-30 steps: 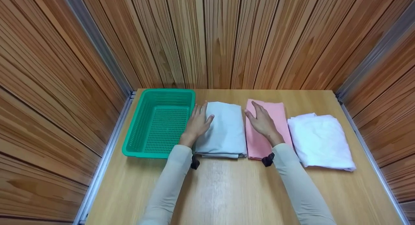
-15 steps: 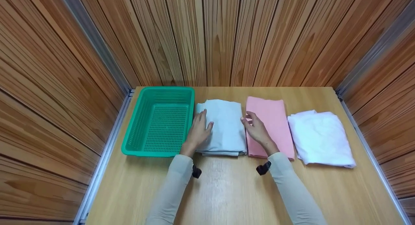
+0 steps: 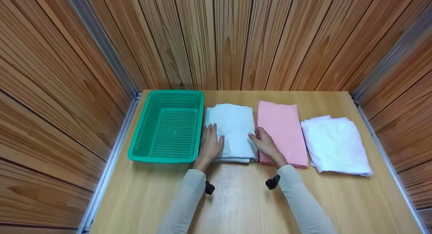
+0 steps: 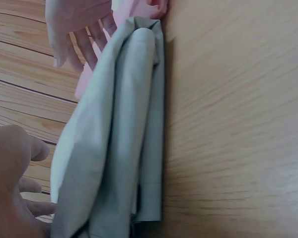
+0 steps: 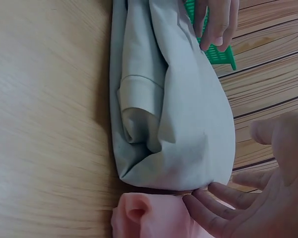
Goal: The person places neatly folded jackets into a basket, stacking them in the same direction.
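Note:
A folded pale grey cloth [image 3: 234,126] lies on the table between my two hands. At its left edge, beside the basket, is my left hand [image 3: 210,147], its fingers extended and thumb over the cloth. My right hand [image 3: 265,144] is at the opposite edge; in the right wrist view its fingertips [image 5: 216,186] reach into the seam between the grey cloth [image 5: 188,109] and a folded pink cloth [image 3: 281,126]. The left wrist view shows the grey cloth's layered near folds [image 4: 131,109], with the left hand's thumb apart from them.
A green perforated plastic basket [image 3: 162,159] stands left of the grey cloth, close to it. Right of the pink cloth lies a folded white cloth [image 3: 337,146]. Wood-plank walls [image 3: 233,41] enclose the table [image 3: 233,200] at the back and sides.
Both hands have come nearer the table's front. The right hand moved left, from over the pink cloth to the grey cloth's right edge. The cloths and basket lie as before.

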`<state>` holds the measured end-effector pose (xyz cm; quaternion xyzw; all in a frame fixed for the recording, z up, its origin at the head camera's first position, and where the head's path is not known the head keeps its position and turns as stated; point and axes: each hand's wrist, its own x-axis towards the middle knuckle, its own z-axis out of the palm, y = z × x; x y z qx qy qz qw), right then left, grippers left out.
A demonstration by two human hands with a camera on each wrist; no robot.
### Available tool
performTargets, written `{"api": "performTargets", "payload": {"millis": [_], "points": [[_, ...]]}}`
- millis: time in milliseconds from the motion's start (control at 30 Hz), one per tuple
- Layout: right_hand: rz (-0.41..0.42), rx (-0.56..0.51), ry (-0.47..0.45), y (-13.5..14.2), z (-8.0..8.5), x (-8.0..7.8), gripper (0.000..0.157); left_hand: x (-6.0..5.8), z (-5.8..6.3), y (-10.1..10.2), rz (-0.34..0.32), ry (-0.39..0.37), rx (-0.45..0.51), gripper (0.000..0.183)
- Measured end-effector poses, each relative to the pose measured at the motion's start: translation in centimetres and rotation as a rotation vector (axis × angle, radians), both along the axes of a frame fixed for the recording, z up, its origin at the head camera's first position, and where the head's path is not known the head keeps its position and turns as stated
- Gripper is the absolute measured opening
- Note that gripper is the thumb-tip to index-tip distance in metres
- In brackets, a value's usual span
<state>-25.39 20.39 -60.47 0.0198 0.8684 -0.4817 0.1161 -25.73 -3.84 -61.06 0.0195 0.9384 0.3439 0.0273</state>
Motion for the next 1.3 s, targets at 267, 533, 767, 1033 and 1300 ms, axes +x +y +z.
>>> {"api": "performTargets", "payload": {"millis": [267, 533, 767, 1033, 1300], "points": [[-0.008, 0.047, -0.036, -0.3, -0.9, 0.2, 0.072, -0.1, -1.0, -0.3, 0.130, -0.058, 0.071, 0.071], [-0.030, 0.081, -0.018, -0.2, -1.4, 0.0, 0.071, -0.1, -1.4, -0.2, 0.266, -0.078, 0.114, 0.077], [-0.033, 0.052, -0.028, 0.0, -1.6, 0.0, 0.072, -0.2, -0.9, 0.0, 0.324, -0.122, 0.061, 0.082], [-0.024, 0.028, -0.068, 0.1, -1.6, -0.2, 0.077, -0.3, -0.7, 0.4, 0.350, -0.178, 0.137, 0.083], [-0.059, -0.057, -0.113, 0.2, -1.3, -0.2, 0.076, -0.4, -0.7, 0.6, 0.344, -0.172, 0.118, 0.082]]}}
